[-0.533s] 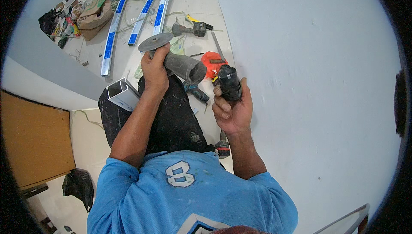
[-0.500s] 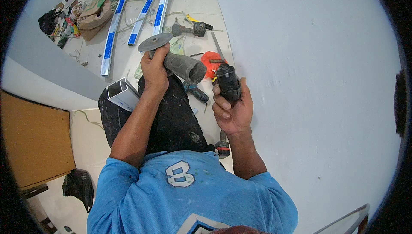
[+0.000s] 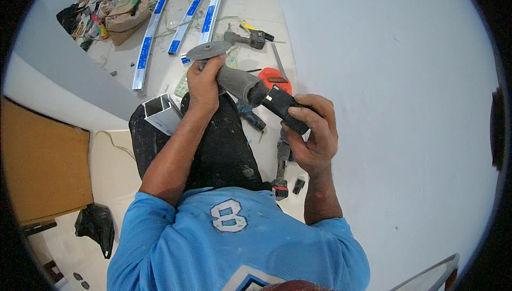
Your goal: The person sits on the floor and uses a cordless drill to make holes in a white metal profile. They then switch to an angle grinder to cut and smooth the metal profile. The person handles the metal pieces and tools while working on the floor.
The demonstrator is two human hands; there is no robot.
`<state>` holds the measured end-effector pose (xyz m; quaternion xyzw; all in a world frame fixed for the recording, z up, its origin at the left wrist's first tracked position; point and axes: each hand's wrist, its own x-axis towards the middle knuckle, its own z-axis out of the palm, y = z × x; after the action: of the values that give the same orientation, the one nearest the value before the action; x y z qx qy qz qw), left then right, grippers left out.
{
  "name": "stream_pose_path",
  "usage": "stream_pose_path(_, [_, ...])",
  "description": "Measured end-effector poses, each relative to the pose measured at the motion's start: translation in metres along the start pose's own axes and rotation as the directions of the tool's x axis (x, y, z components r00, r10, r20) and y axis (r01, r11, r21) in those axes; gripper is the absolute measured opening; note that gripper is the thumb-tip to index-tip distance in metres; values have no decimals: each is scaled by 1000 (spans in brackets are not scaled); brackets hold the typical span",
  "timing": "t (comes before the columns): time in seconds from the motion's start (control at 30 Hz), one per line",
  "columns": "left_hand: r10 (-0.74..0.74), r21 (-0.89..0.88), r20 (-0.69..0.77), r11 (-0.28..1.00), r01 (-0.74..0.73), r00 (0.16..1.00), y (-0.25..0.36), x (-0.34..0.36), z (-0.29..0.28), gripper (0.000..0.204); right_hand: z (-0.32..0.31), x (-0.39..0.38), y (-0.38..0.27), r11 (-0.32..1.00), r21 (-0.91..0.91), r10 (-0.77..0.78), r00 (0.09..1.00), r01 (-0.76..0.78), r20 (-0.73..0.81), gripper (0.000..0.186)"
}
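Note:
My left hand [image 3: 204,85] is closed around the neck of a dusty grey angle grinder [image 3: 237,82], just under its flat round disc [image 3: 207,50]. The grinder's body slants down to the right, and its hollow rear end faces my right hand [image 3: 314,131]. Between that hand's thumb and fingers is a black battery pack [image 3: 281,104]. One end of the pack points at the grinder's rear opening, very close to it; whether they touch I cannot tell. A white square metal tube [image 3: 164,115] rests on my left thigh, beside my left forearm.
Beyond my knees lie long metal profiles [image 3: 152,32] with blue labels, a cordless drill [image 3: 248,37] and an orange-red object [image 3: 274,80]. Another drill [image 3: 250,117] and a long-necked tool [image 3: 281,165] are nearer. A white wall [image 3: 394,104] rises at right, a brown panel [image 3: 45,168] at left.
My right hand has turned the battery pack from upright to slanted and brought its end near the grinder's rear. The grinder has shifted slightly right in the picture, still in my left hand.

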<state>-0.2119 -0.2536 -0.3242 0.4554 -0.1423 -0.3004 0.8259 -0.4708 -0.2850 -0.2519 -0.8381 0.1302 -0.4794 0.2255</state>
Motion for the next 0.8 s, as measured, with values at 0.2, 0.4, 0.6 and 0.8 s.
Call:
stream_pose_path(0.2, [90,51,39,994,-92,995,-2,1,-4,38,-6,16,-11,978,-136,-129,974,155,184,54])
stream_pose_path(0.4, [119,106,123,986,-132,985,4,-6,-3,39,-8,22,-21,987,-130,-58,966,93,253,73])
stream_pose_path(0.6, [72,390,205,909,-149,976,20,-16,1,46,-9,19,-26,966,-260,57,979,-4,197,71])
stream_pose_path(0.8, [-5,441,161,895,-67,987,6,-25,-3,48,-15,5,-13,972,-234,30,973,26,230,80])
